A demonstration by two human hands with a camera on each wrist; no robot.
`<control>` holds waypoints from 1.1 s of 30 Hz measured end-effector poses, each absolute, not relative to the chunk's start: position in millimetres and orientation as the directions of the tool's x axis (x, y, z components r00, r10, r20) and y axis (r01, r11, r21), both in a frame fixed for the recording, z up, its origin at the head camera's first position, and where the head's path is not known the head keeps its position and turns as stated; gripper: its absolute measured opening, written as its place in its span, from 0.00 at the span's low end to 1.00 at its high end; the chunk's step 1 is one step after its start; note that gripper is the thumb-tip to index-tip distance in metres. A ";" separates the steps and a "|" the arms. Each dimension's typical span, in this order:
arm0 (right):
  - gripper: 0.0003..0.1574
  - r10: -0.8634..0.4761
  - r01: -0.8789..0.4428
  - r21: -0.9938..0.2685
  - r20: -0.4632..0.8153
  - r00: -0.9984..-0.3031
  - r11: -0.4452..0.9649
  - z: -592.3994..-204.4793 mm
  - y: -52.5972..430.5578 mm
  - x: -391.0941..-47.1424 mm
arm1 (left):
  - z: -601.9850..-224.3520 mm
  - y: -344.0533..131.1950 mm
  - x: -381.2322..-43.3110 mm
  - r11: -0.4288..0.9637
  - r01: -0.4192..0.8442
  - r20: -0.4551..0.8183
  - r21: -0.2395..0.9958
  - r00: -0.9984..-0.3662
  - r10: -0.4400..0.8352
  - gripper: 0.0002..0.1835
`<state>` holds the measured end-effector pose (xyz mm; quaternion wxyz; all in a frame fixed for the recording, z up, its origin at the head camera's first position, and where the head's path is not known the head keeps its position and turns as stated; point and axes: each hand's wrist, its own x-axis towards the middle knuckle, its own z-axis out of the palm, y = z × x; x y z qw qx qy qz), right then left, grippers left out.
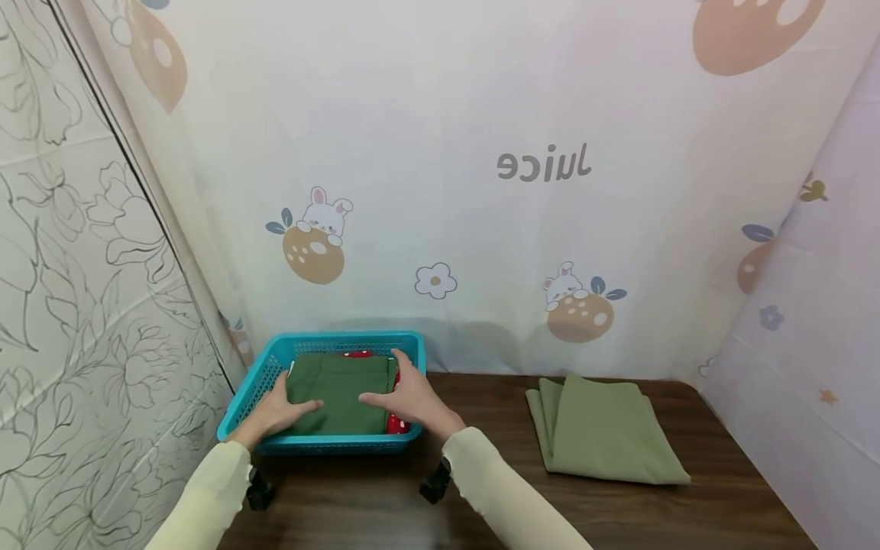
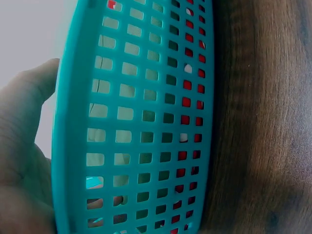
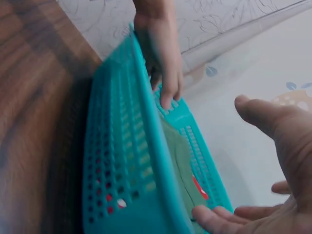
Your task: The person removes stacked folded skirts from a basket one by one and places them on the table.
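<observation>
A turquoise plastic basket [image 1: 237, 409] with lattice sides stands at the back left of the wooden table. In it lies a folded dark green cloth [image 1: 340, 389] on top of a red cloth with white spots [image 1: 396, 423]. My left hand [image 1: 273, 411] is at the green cloth's left edge, thumb spread over it. At the right edge is my right hand [image 1: 411, 393], its thumb and fingers held apart. In the right wrist view its lower fingertips [image 3: 209, 218] are close to the cloth; whether they touch it I cannot tell. Neither hand grips anything.
On the right of the table [image 1: 495, 443] lies a folded lighter green cloth [image 1: 612, 431]. A printed white curtain [image 1: 440, 191] hangs behind the table, and a flower-patterned sheet [image 1: 89, 290] hangs to the left. Black wrist-camera mounts [image 1: 435, 481] sit under both sleeves.
</observation>
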<state>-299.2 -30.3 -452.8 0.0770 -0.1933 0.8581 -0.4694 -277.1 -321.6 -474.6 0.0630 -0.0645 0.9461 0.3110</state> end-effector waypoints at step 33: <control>0.56 -0.381 -0.031 -0.878 -0.176 -0.908 0.478 -471.7 -62.6 -290.9 | -482.7 -330.1 -289.3 0.715 -0.253 -0.264 0.651 -0.959 -0.099 0.61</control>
